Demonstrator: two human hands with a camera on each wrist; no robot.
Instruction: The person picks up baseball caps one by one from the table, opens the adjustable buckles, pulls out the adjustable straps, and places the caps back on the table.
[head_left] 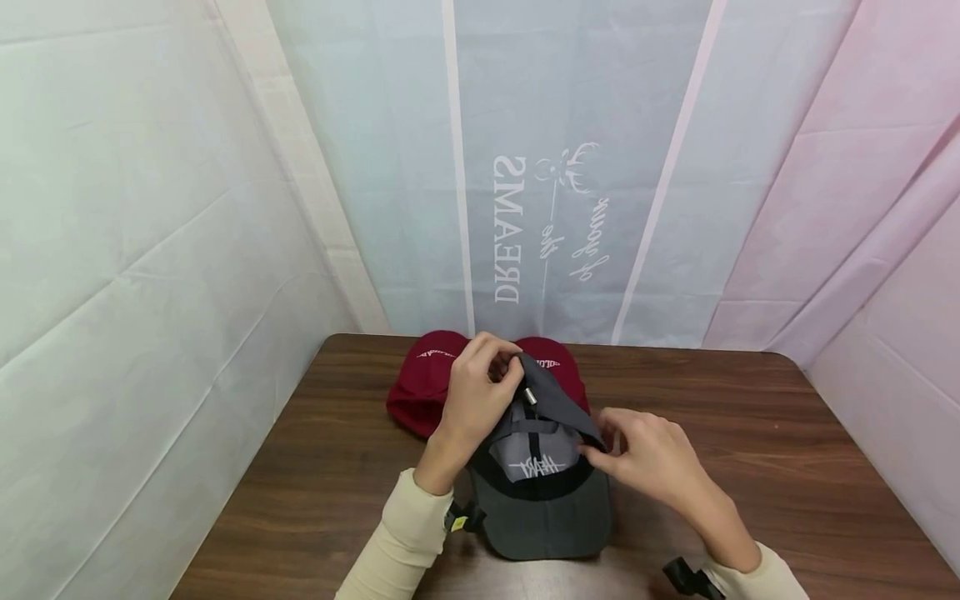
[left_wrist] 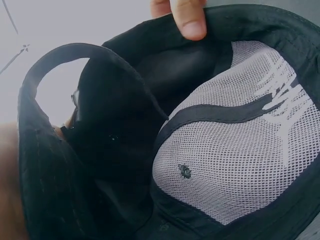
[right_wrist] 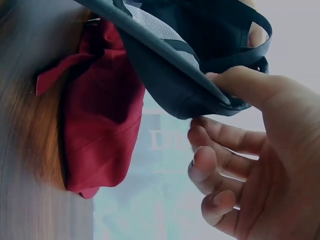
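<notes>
A dark grey baseball cap (head_left: pixel 547 525) is held tilted above the table, its brim toward me and its inside showing. My left hand (head_left: pixel 480 392) pinches the cap's back edge near the strap. On the right, my right hand (head_left: pixel 652 454) pinches the rim, thumb (right_wrist: pixel 235 82) inside and fingers outside. The left wrist view shows the light mesh lining (left_wrist: pixel 225 150) with white lettering, and the looped back strap (left_wrist: pixel 75 50). Behind the grey cap are two dark red caps, one at left (head_left: pixel 420 383) and one at right (head_left: pixel 558 358), partly hidden.
The brown wooden table (head_left: pixel 750 450) carries the caps near its far edge. A printed fabric backdrop (head_left: pixel 570 83) hangs behind it, and pale cloth (head_left: pixel 150 250) stands along the left side. More cloth, pinkish, hangs on the right.
</notes>
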